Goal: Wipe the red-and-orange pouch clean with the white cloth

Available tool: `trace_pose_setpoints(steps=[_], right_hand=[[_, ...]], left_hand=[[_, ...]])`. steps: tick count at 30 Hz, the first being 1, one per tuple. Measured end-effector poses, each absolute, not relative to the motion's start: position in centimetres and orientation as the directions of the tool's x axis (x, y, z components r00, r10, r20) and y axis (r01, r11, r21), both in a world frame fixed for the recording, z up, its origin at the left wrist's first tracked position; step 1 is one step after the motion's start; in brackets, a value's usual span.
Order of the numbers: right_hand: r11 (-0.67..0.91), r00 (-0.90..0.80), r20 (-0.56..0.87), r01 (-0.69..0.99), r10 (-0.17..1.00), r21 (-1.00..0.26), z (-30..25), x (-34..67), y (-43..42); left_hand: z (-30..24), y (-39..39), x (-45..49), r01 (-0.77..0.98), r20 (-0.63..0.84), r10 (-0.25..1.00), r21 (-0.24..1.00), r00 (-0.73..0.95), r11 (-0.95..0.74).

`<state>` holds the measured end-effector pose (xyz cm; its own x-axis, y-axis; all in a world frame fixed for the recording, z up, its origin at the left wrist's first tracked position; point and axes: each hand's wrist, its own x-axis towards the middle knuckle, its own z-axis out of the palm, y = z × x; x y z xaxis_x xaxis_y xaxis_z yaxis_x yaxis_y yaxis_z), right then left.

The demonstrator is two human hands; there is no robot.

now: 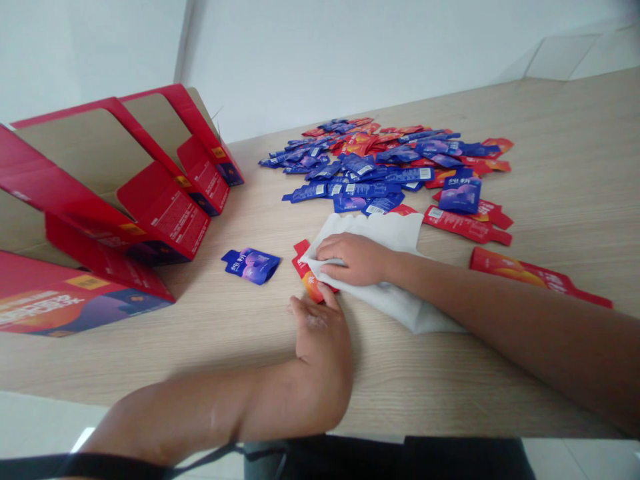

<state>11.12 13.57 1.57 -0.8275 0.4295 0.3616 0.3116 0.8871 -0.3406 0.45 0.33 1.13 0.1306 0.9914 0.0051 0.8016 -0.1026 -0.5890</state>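
My right hand [357,257] is closed on a white cloth [395,230], bunching its left edge between thumb and fingers. The cloth covers the right side of a small red spouted pouch [311,283] that lies flat on the table. My left hand [323,327] holds the near end of this pouch, its thumb and fingertips at the edges. Just to the left lies a single blue spouted pouch [253,265]. To the right, another red pouch [520,270] is partly hidden behind my right forearm.
A big heap of blue and red pouches [370,167] spreads across the back of the wooden table [240,353]. Several open red cartons [165,207] stand in a row on the left, flaps raised. A white wall [350,60] borders the table's far edge.
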Motion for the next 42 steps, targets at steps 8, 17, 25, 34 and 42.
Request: trace_pose_setpoints(steps=[8, 17, 25, 34, 42], right_hand=[[0.883, -0.830, 0.350, 0.315, 0.434, -0.347, 1.77, 11.21, 13.43], [0.881, -0.825, 0.358, 0.314, 0.437, -0.354, 1.89, 11.27, 13.37], [0.873, -0.814, 0.359, 0.329, 0.456, -0.360, 1.90, 11.26, 13.38], [0.873, -0.821, 0.341, 0.343, 0.458, -0.347, 1.99, 11.30, 13.31], [0.868, -0.816, 0.347, 0.338, 0.463, -0.363, 2.02, 11.28, 13.28]], left_hand=[[0.92, 0.16, 0.26, 0.754, 0.033, 0.987, -0.649, 0.160, -0.101], [1.00, 0.10, 0.42, 0.747, 0.038, 0.989, -0.660, 0.146, -0.085], [1.32, 0.24, 0.45, 0.814, 0.022, 0.990, -0.571, 0.139, -0.102], [1.12, 0.12, 0.45, 0.802, 0.044, 0.988, -0.590, 0.148, -0.093], [0.98, 0.13, 0.37, 0.793, 0.059, 0.988, -0.604, 0.143, -0.079]])
